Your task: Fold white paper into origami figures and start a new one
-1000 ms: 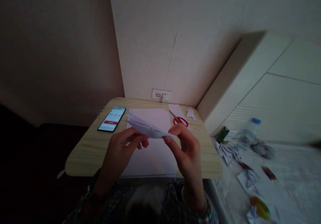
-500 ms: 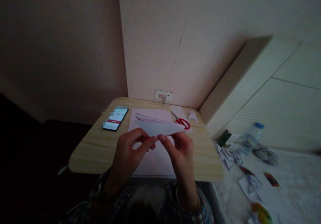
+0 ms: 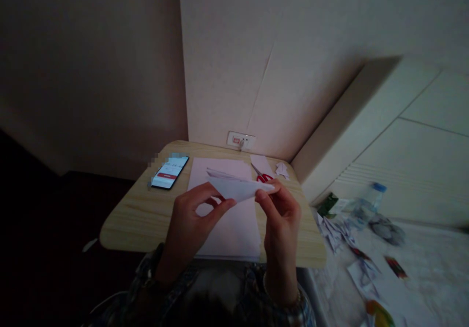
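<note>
A small light-toned counter (image 3: 135,224) with wood grain and rounded corners stands against a smooth pale wall (image 3: 227,63), where a white rectangular socket plate (image 3: 241,140) sits just above its far edge. Over the counter's middle, above a stack of white paper sheets (image 3: 230,236), a folded, pointed white paper piece (image 3: 234,190) is held up. The left hand (image 3: 192,214) has its grip on the lower left part, thumb in front; the right hand (image 3: 282,210) pinches the right end between thumb and fingers.

A black-edged phone (image 3: 169,173) with a lit screen lies left of the stack. On the right, red-handled metal scissors (image 3: 263,177) rest partly on a white paper strip (image 3: 261,162), near a small folded white paper shape (image 3: 282,170). Beyond the counter's right side, a clear plastic bottle with a blue cap (image 3: 374,197) and a heap of folded white papers (image 3: 333,234) lie on a pale patterned surface (image 3: 432,263) beside a cream grooved panel (image 3: 417,156).
</note>
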